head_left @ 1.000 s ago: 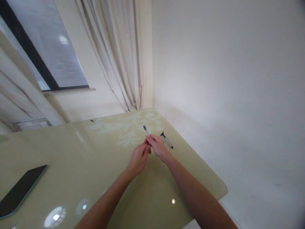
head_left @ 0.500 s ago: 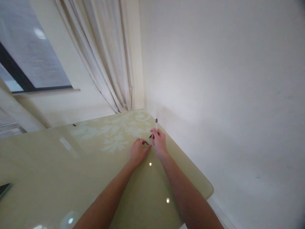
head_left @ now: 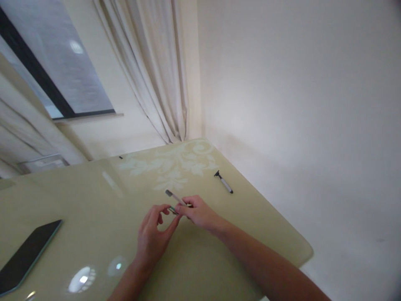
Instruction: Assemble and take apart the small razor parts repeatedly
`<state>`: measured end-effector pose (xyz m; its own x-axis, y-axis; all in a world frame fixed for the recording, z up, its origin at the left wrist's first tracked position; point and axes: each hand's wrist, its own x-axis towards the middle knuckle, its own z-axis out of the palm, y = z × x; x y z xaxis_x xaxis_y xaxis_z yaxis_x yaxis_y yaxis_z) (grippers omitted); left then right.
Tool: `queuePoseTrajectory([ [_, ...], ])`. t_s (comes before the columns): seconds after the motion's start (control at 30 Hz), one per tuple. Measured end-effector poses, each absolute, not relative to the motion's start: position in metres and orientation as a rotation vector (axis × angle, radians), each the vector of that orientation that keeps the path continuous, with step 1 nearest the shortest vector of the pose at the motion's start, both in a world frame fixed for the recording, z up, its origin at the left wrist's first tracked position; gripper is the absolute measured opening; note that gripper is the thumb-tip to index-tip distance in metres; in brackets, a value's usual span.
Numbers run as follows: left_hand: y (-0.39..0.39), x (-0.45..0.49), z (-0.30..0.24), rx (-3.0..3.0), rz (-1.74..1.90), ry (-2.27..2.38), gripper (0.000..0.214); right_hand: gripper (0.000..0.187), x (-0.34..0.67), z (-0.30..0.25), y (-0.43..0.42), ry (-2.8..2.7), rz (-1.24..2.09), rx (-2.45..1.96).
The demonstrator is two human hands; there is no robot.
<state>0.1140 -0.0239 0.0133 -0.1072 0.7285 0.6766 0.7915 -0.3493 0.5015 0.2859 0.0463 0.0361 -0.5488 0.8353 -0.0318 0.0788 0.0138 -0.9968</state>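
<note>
My left hand [head_left: 153,236] pinched a small greenish piece [head_left: 172,210], too small to identify, between thumb and forefinger. My right hand [head_left: 200,213] had its fingers closed on a pale stick [head_left: 177,198], dark grey end pointing away and leftward. Both hands close together over the table [head_left: 94,217]; could not tell whether stick and piece touched. A black-and-grey razor [head_left: 224,184] lay beyond my right hand. Dark flat slab [head_left: 31,251] well off left; tiny dark bit [head_left: 120,157] near the far edge.
</note>
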Motion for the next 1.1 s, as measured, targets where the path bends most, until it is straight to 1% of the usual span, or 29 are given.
queuePoseTrajectory([
  [0.1,-0.026,0.118,0.018,-2.120,-1.560,-1.832,0.032,0.022,0.287,0.033,0.047,-1.566,1.711,-0.987],
  [0.17,-0.026,0.119,0.020,-2.209,-1.643,-1.904,0.026,0.022,0.289,0.032,0.050,-1.494,1.775,-1.004],
  [0.23,-0.025,0.118,0.019,-2.318,-1.732,-1.918,0.018,0.026,0.291,0.031,0.053,-1.442,1.823,-0.995],
  [0.33,-0.024,0.117,0.014,-2.396,-1.836,-1.938,0.014,0.031,0.293,0.031,0.053,-1.417,1.892,-0.940],
  [0.37,-0.023,0.116,0.012,-2.393,-1.863,-1.964,0.014,0.031,0.293,0.031,0.052,-1.424,1.915,-0.914],
  [0.47,-0.023,0.116,0.010,-2.439,-1.896,-1.976,0.034,0.033,0.294,0.033,0.049,-1.468,1.949,-0.848],
  [0.5,-0.023,0.116,0.010,-2.478,-1.894,-1.946,0.036,0.035,0.294,0.034,0.048,-1.480,1.946,-0.833],
  [0.67,-0.024,0.116,0.015,-2.527,-1.938,-1.874,0.039,0.040,0.293,0.033,0.047,-1.501,1.943,-0.801],
  [0.73,-0.023,0.116,0.017,-2.487,-1.981,-1.887,0.036,0.044,0.293,0.032,0.048,-1.497,1.956,-0.794],
  [0.8,-0.022,0.114,0.020,-2.406,-2.017,-1.922,0.034,0.052,0.294,0.031,0.050,-1.523,1.893,-0.799],
  [0.87,-0.021,0.112,0.024,-2.305,-2.039,-1.969,0.034,0.057,0.298,0.033,0.053,-1.654,1.664,-0.811],
  [0.97,-0.020,0.107,0.028,-2.194,-2.092,-2.019,0.034,0.047,0.303,0.038,0.056,-1.917,1.269,-0.787],
  [1.03,-0.019,0.104,0.028,-2.139,-2.186,-2.046,0.034,0.043,0.306,0.041,0.056,-2.012,1.183,-0.763],
  [1.1,-0.018,0.103,0.027,-2.072,-2.331,-2.090,0.037,0.044,0.308,0.042,0.055,-2.054,1.211,-0.742],
])
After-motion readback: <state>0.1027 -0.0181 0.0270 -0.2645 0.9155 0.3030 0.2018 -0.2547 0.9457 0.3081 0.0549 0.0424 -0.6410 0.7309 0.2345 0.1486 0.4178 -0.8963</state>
